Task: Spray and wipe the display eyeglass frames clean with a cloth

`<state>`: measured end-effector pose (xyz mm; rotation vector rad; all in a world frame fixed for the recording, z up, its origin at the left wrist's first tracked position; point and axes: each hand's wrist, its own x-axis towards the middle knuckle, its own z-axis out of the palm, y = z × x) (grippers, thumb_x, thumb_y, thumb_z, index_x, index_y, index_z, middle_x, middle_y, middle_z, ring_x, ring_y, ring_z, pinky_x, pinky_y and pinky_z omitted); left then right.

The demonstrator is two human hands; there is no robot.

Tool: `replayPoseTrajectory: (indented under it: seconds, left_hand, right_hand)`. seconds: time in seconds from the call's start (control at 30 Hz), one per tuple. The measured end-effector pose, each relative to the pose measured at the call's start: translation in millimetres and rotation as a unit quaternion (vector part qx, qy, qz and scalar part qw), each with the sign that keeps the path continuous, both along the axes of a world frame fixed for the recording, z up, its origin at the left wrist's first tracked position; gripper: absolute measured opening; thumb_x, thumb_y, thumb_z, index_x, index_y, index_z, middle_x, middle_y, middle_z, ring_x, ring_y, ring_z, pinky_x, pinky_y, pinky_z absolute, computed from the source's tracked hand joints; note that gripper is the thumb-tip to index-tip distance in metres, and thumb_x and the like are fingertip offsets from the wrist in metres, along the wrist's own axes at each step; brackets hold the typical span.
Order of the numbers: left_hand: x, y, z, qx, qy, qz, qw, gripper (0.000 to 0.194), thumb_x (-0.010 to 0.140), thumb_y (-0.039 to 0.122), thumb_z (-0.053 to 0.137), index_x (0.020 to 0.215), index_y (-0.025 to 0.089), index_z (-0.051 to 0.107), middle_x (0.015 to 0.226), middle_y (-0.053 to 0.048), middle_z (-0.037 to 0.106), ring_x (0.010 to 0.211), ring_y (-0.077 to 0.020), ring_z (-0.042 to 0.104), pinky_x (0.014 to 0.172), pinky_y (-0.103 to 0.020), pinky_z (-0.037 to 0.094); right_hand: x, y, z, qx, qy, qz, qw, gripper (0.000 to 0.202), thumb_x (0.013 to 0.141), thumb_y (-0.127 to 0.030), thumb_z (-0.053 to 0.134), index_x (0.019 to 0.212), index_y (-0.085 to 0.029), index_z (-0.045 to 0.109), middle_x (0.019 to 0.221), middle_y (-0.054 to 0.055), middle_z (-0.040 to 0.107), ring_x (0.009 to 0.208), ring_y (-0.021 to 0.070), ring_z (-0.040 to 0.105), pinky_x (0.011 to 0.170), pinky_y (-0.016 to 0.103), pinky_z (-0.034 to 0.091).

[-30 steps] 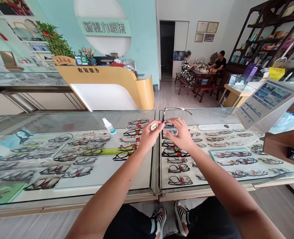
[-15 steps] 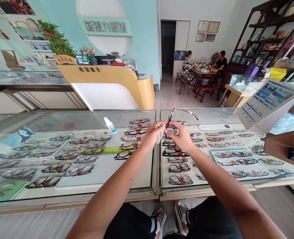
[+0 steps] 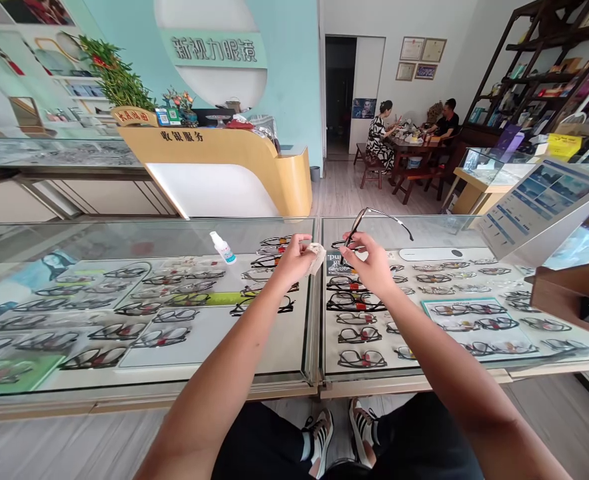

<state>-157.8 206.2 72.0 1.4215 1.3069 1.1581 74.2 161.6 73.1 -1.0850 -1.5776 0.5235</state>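
Pinched in my left hand [image 3: 293,262] is a small pale cloth [image 3: 316,258], held over the seam between two glass display cases. My right hand [image 3: 371,265] is closed on a pair of dark-framed eyeglasses [image 3: 356,225], tilted upright with a temple arm stretching out to the right. The cloth and the eyeglasses are apart. On the glass to the left of my left hand stands a white spray bottle [image 3: 223,248] with a blue-green label, leaning in view. Beneath both hands, rows of eyeglasses [image 3: 362,359] lie inside the cases.
A grey-white printed display board [image 3: 544,210] stands on the glass at the right, beside a brown wooden box [image 3: 569,293]. Beyond the cases is a wooden counter [image 3: 294,180]. Two people sit at a dark table [image 3: 407,143] in the back.
My hands have moved apart. The cloth has gone left, away from the eyeglasses, and my right hand has carried the eyeglasses slightly right and up.
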Motion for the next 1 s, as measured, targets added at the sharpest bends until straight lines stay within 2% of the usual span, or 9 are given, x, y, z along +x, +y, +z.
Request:
replayPoseTrajectory:
  seconds: [0.1, 0.23, 0.37, 0.47, 0.57, 0.73, 0.83, 0.9, 1.0]
  left_hand:
    - [-5.0, 4.9, -4.0, 0.008, 0.047, 0.02, 0.999, 0.059, 0.074, 0.032, 0.089, 0.128, 0.027, 0.065, 0.103, -0.002, 0.083, 0.076, -0.0189, 0.072, 0.067, -0.029, 0.049]
    - [-8.3, 7.8, -8.2, 0.018, 0.113, 0.011, 0.993, 0.033, 0.082, 0.039, 0.084, 0.106, 0.025, 0.067, 0.092, -0.005, 0.084, 0.075, -0.0225, 0.074, 0.07, -0.032, 0.05]
    - [-10.8, 8.3, -10.7, 0.067, 0.191, 0.009, 0.979, 0.016, 0.089, 0.04, 0.076, 0.094, 0.025, 0.072, 0.097, -0.007, 0.087, 0.09, -0.0277, 0.08, 0.081, -0.036, 0.053]
    - [-12.4, 7.9, -11.8, 0.083, 0.246, 0.007, 0.966, 0.014, 0.091, 0.038, 0.072, 0.094, 0.026, 0.076, 0.101, -0.008, 0.089, 0.096, -0.03, 0.08, 0.085, -0.038, 0.053]
    - [-12.9, 6.4, -11.0, 0.067, 0.314, 0.024, 0.947, 0.012, 0.092, 0.034, 0.074, 0.101, 0.027, 0.079, 0.105, -0.01, 0.09, 0.101, -0.0337, 0.081, 0.088, -0.041, 0.053]
    - [-21.5, 4.7, 4.0, 0.076, 0.374, 0.087, 0.92, 0.017, 0.098, 0.022, 0.07, 0.111, 0.029, 0.078, 0.121, -0.01, 0.089, 0.126, -0.0404, 0.076, 0.117, -0.057, 0.046]
    - [-34.3, 4.9, 18.6, 0.083, 0.362, 0.181, 0.911, 0.027, 0.101, 0.03, 0.071, 0.126, 0.027, 0.076, 0.15, -0.019, 0.076, 0.148, -0.0479, 0.061, 0.125, -0.066, 0.04]
    - [-44.1, 5.6, 26.3, 0.072, 0.349, 0.249, 0.901, 0.041, 0.1, 0.034, 0.074, 0.14, 0.026, 0.071, 0.173, -0.023, 0.055, 0.164, -0.052, 0.045, 0.129, -0.07, 0.036]
    - [-60.7, 9.9, 31.5, 0.042, 0.327, 0.316, 0.89, 0.059, 0.096, 0.038, 0.078, 0.152, 0.025, 0.064, 0.188, -0.024, 0.03, 0.175, -0.0531, 0.025, 0.133, -0.072, 0.031]
  right_hand:
    - [-0.7, -1.5, -1.0, 0.001, -0.019, -0.003, 1.0, 0.037, 0.102, -0.058, 0.074, 0.123, -0.028, 0.074, 0.13, 0.01, 0.085, 0.112, 0.0296, 0.078, 0.104, 0.049, 0.06]
    - [-1.6, -3.4, -0.2, 0.003, -0.032, -0.003, 0.999, 0.035, 0.103, -0.057, 0.073, 0.123, -0.028, 0.074, 0.126, 0.01, 0.085, 0.113, 0.0303, 0.077, 0.102, 0.049, 0.059]
    - [-1.8, -3.4, 0.2, 0.002, -0.035, -0.002, 0.999, 0.034, 0.103, -0.056, 0.073, 0.124, -0.029, 0.074, 0.127, 0.01, 0.085, 0.113, 0.0305, 0.077, 0.102, 0.049, 0.059]
    - [-1.9, -3.3, -0.4, 0.004, -0.034, 0.001, 0.999, 0.035, 0.103, -0.056, 0.073, 0.124, -0.029, 0.073, 0.127, 0.009, 0.084, 0.114, 0.0302, 0.077, 0.104, 0.049, 0.058]
    - [-1.8, -3.3, -1.2, 0.004, -0.039, 0.0, 0.999, 0.035, 0.104, -0.057, 0.073, 0.124, -0.029, 0.073, 0.126, 0.009, 0.084, 0.114, 0.03, 0.077, 0.103, 0.048, 0.058]
    - [-1.2, -1.8, -2.1, 0.001, -0.04, -0.005, 0.999, 0.038, 0.103, -0.059, 0.072, 0.125, -0.028, 0.074, 0.128, 0.011, 0.084, 0.112, 0.0302, 0.077, 0.101, 0.049, 0.059]
    - [-0.5, -0.5, -3.3, 0.009, -0.032, -0.002, 0.999, 0.039, 0.103, -0.06, 0.072, 0.124, -0.027, 0.074, 0.131, 0.011, 0.085, 0.109, 0.0299, 0.078, 0.101, 0.05, 0.059]
    - [0.2, -0.1, -4.7, 0.011, -0.028, -0.004, 1.0, 0.041, 0.102, -0.062, 0.073, 0.123, -0.027, 0.075, 0.13, 0.011, 0.085, 0.108, 0.0302, 0.078, 0.1, 0.05, 0.058]
    - [1.2, -0.1, -6.6, 0.006, -0.026, -0.008, 1.0, 0.04, 0.101, -0.063, 0.074, 0.122, -0.028, 0.075, 0.128, 0.011, 0.085, 0.107, 0.0307, 0.077, 0.096, 0.049, 0.058]
